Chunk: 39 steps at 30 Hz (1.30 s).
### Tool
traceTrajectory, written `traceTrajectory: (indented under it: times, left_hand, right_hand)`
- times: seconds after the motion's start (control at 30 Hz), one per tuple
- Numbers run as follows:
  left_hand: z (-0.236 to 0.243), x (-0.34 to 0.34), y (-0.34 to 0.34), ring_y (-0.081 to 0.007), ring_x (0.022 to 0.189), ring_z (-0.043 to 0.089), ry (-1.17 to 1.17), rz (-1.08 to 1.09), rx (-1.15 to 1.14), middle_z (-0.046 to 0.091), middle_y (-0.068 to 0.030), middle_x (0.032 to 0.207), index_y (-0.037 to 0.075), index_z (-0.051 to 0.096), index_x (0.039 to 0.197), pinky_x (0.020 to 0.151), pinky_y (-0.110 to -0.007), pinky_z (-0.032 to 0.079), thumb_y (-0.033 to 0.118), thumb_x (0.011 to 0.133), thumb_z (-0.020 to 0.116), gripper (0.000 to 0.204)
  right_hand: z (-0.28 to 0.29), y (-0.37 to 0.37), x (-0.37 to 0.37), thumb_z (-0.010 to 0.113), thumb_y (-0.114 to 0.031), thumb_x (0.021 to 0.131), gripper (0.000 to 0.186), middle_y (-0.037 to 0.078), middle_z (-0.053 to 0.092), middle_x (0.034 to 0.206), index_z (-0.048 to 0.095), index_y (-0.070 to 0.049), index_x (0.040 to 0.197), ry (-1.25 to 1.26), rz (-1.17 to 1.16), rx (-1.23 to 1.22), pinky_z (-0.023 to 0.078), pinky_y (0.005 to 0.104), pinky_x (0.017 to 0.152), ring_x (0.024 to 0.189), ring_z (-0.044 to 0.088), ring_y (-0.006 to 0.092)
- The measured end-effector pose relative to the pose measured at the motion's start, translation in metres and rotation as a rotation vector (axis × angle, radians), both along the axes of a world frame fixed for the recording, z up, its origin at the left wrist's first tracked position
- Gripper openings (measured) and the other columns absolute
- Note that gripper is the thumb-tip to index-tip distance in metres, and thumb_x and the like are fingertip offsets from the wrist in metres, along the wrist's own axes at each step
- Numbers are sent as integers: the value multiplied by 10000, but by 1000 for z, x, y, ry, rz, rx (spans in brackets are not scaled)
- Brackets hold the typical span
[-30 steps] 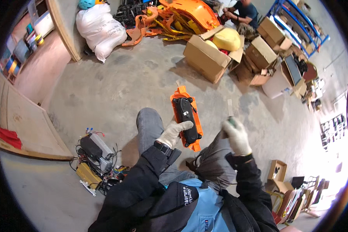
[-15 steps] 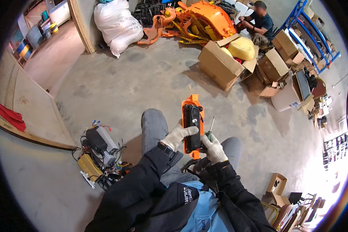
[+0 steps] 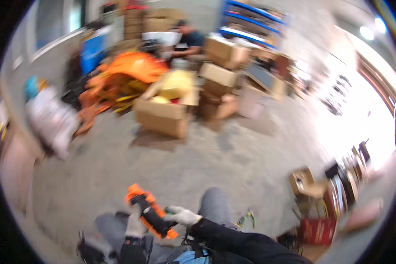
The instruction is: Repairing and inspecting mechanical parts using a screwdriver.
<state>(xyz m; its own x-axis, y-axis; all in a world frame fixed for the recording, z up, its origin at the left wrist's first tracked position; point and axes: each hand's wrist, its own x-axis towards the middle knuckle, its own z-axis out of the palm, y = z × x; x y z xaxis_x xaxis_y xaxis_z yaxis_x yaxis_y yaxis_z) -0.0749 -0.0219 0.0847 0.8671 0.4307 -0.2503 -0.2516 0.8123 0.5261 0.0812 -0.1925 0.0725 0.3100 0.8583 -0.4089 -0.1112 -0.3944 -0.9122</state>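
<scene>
Above my lap, my left hand [image 3: 135, 225], in a whitish glove, grips the side of a long orange plastic housing [image 3: 135, 192]. A black elongated part [image 3: 151, 215] lies along the housing. On its other side, my gloved right hand [image 3: 185, 216] is closed round a screwdriver [image 3: 168, 211]; a bit of green handle shows, while its shaft is lost in the blur. Whether the right fingers touch the housing I cannot tell. Motion smears the whole view.
Orange and yellow plastic parts [image 3: 132, 68] lie at the far left beside a white sack [image 3: 55, 116]. An open cardboard box [image 3: 160, 116] holds yellow pieces. Behind it a person [image 3: 190, 42] sits near blue shelving [image 3: 251, 33]. Green-handled pliers [image 3: 252, 218] appear on the floor, right of my knee.
My view has swung to the right and upward, so my hands now appear lower and further left. The housing is tilted instead of upright. Both hands keep their hold.
</scene>
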Motion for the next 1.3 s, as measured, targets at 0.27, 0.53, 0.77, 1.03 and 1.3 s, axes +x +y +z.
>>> traceTrajectory:
  times: [0.27, 0.53, 0.77, 1.03, 1.3]
  left_hand:
    - [-27, 12, 22, -340, 1170, 702, -14, -135, 79, 686, -136, 1326, 100, 552, 1479, 1031, -515, 590, 592, 1023, 628, 675]
    - [-32, 17, 23, -346, 1175, 704, 42, -174, 120, 681, -170, 1342, 36, 539, 1482, 1032, -517, 590, 446, 1028, 650, 622]
    - [-55, 10, 32, -332, 1198, 698, 40, -202, 52, 698, -163, 1320, 20, 568, 1451, 1056, -518, 572, 402, 1013, 683, 592]
    - [-60, 6, 13, -339, 1105, 717, 203, -104, 42, 717, -155, 1250, 23, 632, 1355, 996, -510, 599, 227, 940, 691, 466]
    - [-77, 3, 8, -376, 1012, 728, 413, -146, 26, 724, -170, 1127, 12, 650, 1256, 948, -534, 616, 116, 801, 648, 467]
  right_hand:
    - [-6, -4, 3, 681, -363, 970, 397, -1, 711, 1023, 675, -102, 1269, 133, 8, 6, 545, 309, 753, 919, 657, 122]
    - [-13, -9, 7, 728, -308, 913, 395, 14, 696, 949, 692, -104, 1248, 137, 12, -34, 530, 286, 627, 833, 642, 119]
    - [-34, -4, -4, 746, -309, 893, 376, 23, 703, 942, 702, -111, 1211, 174, 45, -107, 564, 305, 630, 832, 662, 133]
    - [-57, -2, -2, 731, -362, 915, 404, 43, 721, 945, 687, -118, 1234, 41, 10, -235, 556, 317, 613, 760, 666, 154]
    - [-76, -6, 0, 710, -351, 891, 389, 48, 671, 855, 683, -110, 1195, 8, -37, -269, 575, 345, 572, 700, 655, 177]
